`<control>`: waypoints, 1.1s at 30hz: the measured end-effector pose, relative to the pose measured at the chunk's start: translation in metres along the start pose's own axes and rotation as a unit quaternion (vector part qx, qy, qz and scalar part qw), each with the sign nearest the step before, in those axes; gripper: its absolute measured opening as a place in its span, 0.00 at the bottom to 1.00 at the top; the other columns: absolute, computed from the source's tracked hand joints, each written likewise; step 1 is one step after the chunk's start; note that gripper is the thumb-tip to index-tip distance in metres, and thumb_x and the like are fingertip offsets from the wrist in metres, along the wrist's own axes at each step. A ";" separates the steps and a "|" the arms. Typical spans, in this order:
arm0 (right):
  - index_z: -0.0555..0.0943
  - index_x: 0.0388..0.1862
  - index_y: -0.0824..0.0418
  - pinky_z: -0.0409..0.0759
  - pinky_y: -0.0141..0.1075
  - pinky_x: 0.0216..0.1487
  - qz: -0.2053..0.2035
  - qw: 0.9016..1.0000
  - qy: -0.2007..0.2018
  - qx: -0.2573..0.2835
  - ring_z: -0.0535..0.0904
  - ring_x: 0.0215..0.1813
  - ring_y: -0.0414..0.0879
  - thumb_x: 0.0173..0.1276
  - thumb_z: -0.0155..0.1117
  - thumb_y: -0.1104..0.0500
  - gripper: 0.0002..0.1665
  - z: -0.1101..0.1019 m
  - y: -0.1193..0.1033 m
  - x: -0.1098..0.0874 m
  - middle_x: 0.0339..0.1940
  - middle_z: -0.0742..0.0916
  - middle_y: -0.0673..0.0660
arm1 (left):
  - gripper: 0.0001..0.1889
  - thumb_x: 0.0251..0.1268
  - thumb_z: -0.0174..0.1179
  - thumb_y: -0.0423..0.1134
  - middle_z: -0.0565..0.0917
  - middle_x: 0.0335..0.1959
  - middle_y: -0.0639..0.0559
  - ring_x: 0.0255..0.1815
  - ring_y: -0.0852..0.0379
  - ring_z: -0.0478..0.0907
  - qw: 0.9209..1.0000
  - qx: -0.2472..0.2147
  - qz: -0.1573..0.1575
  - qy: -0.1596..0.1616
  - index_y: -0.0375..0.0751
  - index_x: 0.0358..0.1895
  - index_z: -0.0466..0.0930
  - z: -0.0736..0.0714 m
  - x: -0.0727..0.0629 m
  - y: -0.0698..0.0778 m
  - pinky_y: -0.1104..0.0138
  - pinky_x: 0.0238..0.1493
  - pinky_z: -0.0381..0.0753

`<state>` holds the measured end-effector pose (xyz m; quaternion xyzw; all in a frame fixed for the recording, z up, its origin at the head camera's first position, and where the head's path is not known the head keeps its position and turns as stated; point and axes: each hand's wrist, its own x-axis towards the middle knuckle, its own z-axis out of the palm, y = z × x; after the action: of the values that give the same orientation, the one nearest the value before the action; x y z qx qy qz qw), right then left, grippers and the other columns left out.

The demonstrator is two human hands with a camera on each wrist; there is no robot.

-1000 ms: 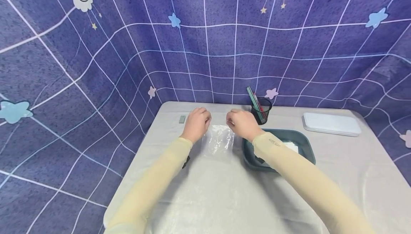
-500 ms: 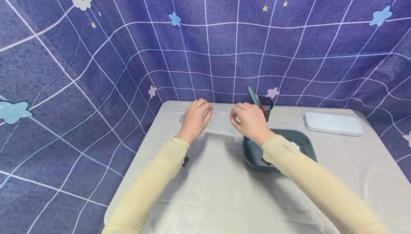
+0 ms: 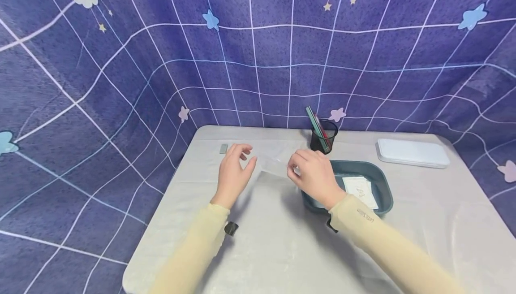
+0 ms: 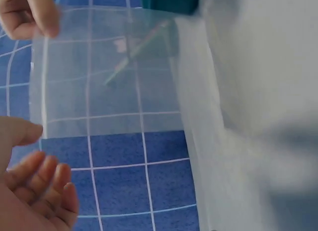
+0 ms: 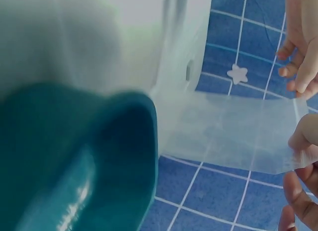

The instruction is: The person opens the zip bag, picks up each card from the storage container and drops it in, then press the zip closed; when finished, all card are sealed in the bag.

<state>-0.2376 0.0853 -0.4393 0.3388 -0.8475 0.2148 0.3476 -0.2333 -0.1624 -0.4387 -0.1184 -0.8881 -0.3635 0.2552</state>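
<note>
A clear plastic zip bag (image 3: 274, 166) hangs above the table between my two hands. My right hand (image 3: 316, 175) pinches it at one top corner, thumb against index finger. At the opposite corner my left hand (image 3: 234, 175) has its thumb spread from loosely bent fingers. In the left wrist view the left thumb (image 4: 22, 130) lies at the edge of the bag (image 4: 114, 77), and the other fingers are apart from it. The right wrist view shows the bag (image 5: 223, 131) flat and see-through, apparently with nothing inside.
A dark teal tray (image 3: 389, 191) holding white paper pieces (image 3: 360, 192) stands by my right wrist. Behind it are a black mesh pen cup (image 3: 315, 144) and a pale flat case (image 3: 413, 153). A small grey block (image 3: 223, 149) lies at the back left.
The bag was lifted and tilted edge-on, then lowered slightly. My left fingers have parted from the bag, with thumb and fingers spreading, while the right hand keeps its pinch.
</note>
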 end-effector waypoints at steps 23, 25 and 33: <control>0.78 0.26 0.54 0.74 0.42 0.34 -0.019 1.000 0.016 -0.009 0.81 0.32 0.45 0.56 0.67 0.64 0.07 0.004 -0.022 -0.016 0.26 0.80 0.46 | 0.14 0.80 0.58 0.48 0.89 0.32 0.53 0.26 0.52 0.84 0.955 -0.232 -0.165 -0.078 0.44 0.40 0.87 0.027 -0.042 0.039 0.71 0.20 0.65; 0.78 0.26 0.54 0.73 0.42 0.33 -0.019 1.000 0.019 -0.003 0.81 0.31 0.45 0.56 0.67 0.65 0.07 0.005 -0.023 -0.017 0.26 0.80 0.46 | 0.12 0.80 0.57 0.45 0.89 0.32 0.53 0.26 0.52 0.84 0.954 -0.232 -0.171 -0.083 0.43 0.40 0.87 0.028 -0.043 0.039 0.72 0.20 0.65; 0.78 0.27 0.53 0.72 0.41 0.32 -0.030 0.999 0.016 0.002 0.78 0.29 0.45 0.55 0.66 0.65 0.07 0.014 -0.029 -0.024 0.26 0.79 0.46 | 0.09 0.72 0.56 0.35 0.88 0.30 0.53 0.24 0.52 0.85 0.953 -0.218 -0.190 -0.090 0.38 0.38 0.86 0.029 -0.047 0.039 0.71 0.21 0.68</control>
<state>-0.2100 0.0678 -0.4630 0.3610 -0.8310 0.2114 0.3665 -0.1886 -0.1160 -0.4587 -0.0321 -0.8124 -0.5782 0.0683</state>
